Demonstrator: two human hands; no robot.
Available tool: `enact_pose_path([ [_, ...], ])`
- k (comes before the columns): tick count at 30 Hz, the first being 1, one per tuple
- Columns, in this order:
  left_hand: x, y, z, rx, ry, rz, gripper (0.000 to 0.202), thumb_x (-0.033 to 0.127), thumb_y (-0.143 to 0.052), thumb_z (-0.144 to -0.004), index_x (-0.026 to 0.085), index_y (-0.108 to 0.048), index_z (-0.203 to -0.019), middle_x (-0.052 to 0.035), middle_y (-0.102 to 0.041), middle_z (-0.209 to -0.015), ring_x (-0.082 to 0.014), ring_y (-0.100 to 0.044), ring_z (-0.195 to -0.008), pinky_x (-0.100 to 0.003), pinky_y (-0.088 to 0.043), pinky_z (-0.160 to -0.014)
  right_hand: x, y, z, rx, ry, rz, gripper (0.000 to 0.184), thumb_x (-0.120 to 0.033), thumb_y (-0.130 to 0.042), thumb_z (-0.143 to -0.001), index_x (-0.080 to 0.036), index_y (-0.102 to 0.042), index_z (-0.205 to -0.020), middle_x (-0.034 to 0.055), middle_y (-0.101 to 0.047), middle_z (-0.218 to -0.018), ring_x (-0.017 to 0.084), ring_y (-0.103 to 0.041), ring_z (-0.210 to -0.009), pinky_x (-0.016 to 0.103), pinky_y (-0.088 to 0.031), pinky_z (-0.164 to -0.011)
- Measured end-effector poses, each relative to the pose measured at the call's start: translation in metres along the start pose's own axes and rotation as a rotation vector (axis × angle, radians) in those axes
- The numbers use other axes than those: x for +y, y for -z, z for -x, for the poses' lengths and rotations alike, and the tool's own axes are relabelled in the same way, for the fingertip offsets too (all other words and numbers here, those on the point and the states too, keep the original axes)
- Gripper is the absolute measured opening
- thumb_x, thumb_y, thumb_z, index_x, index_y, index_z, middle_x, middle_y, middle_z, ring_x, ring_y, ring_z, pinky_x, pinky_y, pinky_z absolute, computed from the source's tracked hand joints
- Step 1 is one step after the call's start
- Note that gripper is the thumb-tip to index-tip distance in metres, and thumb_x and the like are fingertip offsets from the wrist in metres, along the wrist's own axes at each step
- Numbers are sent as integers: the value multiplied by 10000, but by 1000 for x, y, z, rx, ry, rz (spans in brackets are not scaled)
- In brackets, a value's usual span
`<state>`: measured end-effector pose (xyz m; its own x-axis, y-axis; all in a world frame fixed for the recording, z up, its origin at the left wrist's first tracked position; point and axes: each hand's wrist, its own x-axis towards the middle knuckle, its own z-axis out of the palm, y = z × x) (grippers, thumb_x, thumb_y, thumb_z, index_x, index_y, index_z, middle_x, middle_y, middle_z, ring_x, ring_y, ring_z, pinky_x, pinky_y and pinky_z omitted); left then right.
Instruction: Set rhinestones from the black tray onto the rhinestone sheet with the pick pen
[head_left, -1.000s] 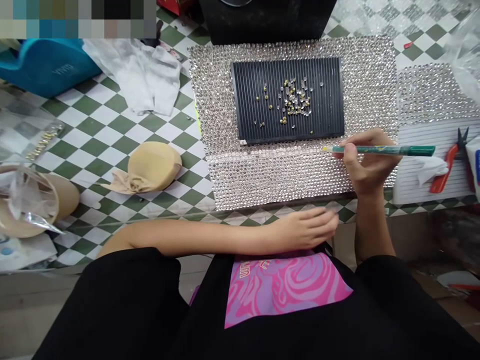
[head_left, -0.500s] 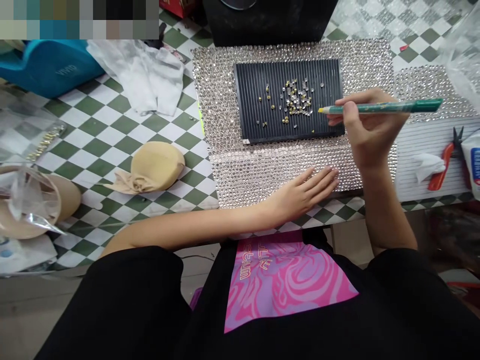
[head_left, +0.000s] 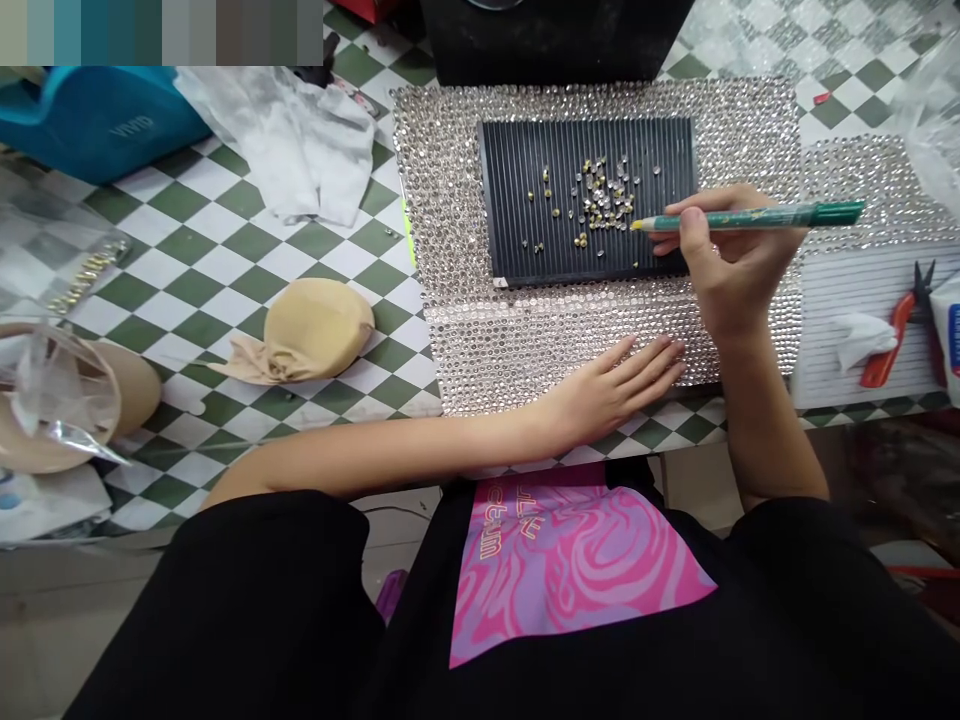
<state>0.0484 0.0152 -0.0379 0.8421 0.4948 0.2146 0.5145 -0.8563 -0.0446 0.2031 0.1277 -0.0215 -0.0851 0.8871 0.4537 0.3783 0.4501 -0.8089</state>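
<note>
Pencil [head_left: 784, 216] pinched in right hand [head_left: 729, 265] over ridged tray [head_left: 510, 160], left hand [head_left: 609, 390] (outstretched, flat) on rhinestone sheet [head_left: 495, 350]

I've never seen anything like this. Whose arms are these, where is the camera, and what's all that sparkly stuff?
There's no machine here, just a person's bare arms. The camera is worn on their head, looking forward and down, so the arms reach out from below. On the checkered table lies a glittering studded sheet, and on that a black ridged tray with small clear and yellowish stones. The right hand holds a green pen-like tool, its yellow tip over the tray; whether it touches, I can't tell. The left hand lies palm down at the sheet's near edge.
</note>
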Motion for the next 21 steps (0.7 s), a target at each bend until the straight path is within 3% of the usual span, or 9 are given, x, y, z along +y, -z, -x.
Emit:
enact_pose_path([
  [8, 1, 1, 1, -2, 3, -27, 533, 204, -259, -1010, 82, -296, -1527, -84, -373, -1589, -211, -364, -1473, -369, -373, -1196, -27, 18, 33, 152, -21, 82, 116, -158, -615, -851, -120, -712, -801, 34, -679, -736, 121, -666, -615, 260, -560, -555],
  [13, 0, 2, 1, -5, -3, -40, 532, 190, -236, -1010, 81, -294, -1528, -90, -374, -1588, -213, -376, -1466, -368, -377, -1194, -22, 23, 55, 123, -58, 144, 113, -188, -600, -858, -185, -707, -820, 8, -686, -774, 125, -663, -643, 277, -593, -574],
  [21, -1, 4, 0, -55, -27, -33, 547, 190, -222, -1009, 58, -249, -1539, -112, -331, -1606, -223, -342, -1484, -377, -362, -1205, -16, 24, 60, 54, -34, 250, 114, -199, -587, -865, -194, -696, -832, -1, -693, -789, 111, -675, -671, 255, -569, -613],
])
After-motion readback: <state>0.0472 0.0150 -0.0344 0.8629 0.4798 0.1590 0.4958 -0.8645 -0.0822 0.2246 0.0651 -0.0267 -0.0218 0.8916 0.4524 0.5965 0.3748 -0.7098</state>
